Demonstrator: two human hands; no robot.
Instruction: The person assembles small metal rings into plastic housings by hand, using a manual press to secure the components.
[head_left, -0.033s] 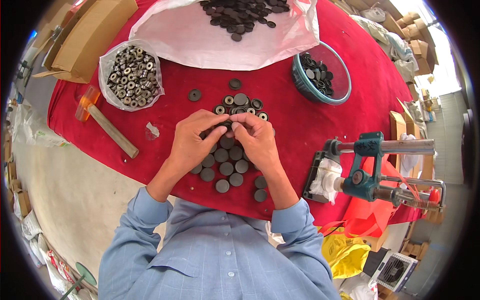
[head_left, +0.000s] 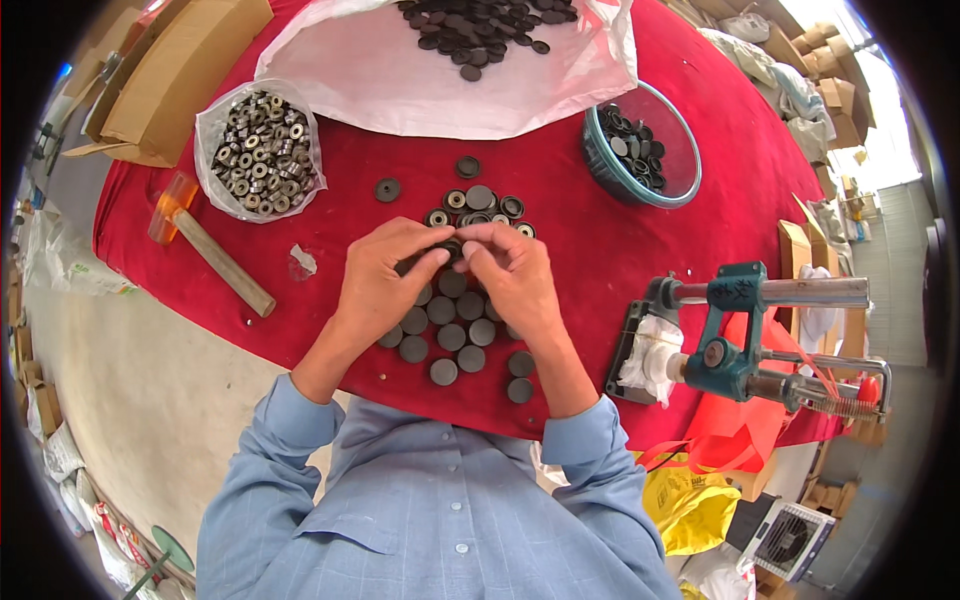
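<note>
My left hand (head_left: pixel 385 272) and my right hand (head_left: pixel 513 278) meet over the middle of the table, thumbs and fingertips pinched on a small black round cap (head_left: pixel 454 250). Fingers cover most of this cap. Just beyond my fingertips lies a cluster of black caps (head_left: pixel 479 197), some with metal ring bearings (head_left: pixel 456 199) seated in them. Nearer to me, under and between my hands, several dark flat-topped caps (head_left: pixel 452 337) are spread on the red cloth. Two lone black caps (head_left: pixel 387 189) rest farther off.
A plastic-lined container of metal bearings (head_left: pixel 216 190) stands far left, by an orange-headed hammer (head_left: pixel 210 243). A white sheet (head_left: pixel 400 105) bears black discs (head_left: pixel 471 73). A blue-rimmed bowl (head_left: pixel 684 185) holds black caps. A green hand press (head_left: pixel 735 375) stands right; red cloth (head_left: pixel 330 220) covers the table.
</note>
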